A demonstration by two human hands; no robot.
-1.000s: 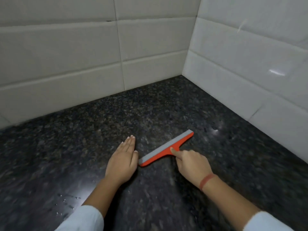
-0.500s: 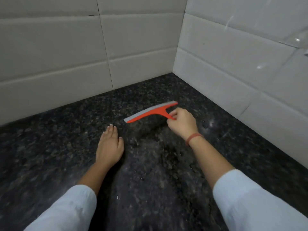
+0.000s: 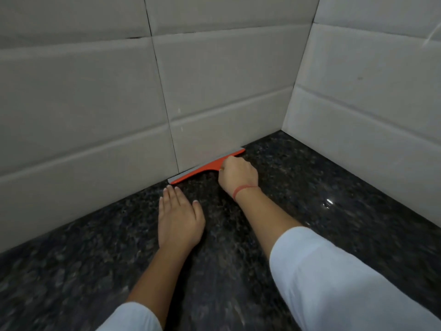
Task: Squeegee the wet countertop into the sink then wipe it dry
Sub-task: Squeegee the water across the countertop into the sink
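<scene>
Pale tiled back wall (image 3: 90, 96); matching tiled side wall (image 3: 372, 111) on the right

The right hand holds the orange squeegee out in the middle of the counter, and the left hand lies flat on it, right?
Not quite. The head view shows the right hand holding the orange squeegee against the foot of the tiled back wall, not out in the middle of the counter. The left hand does lie flat on it.

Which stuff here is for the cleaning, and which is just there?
For the job: orange squeegee gripped by the right hand; dark countertop; left hand flat on it.
Just there: grey wall tiles; red wristband; white sleeves.
</scene>
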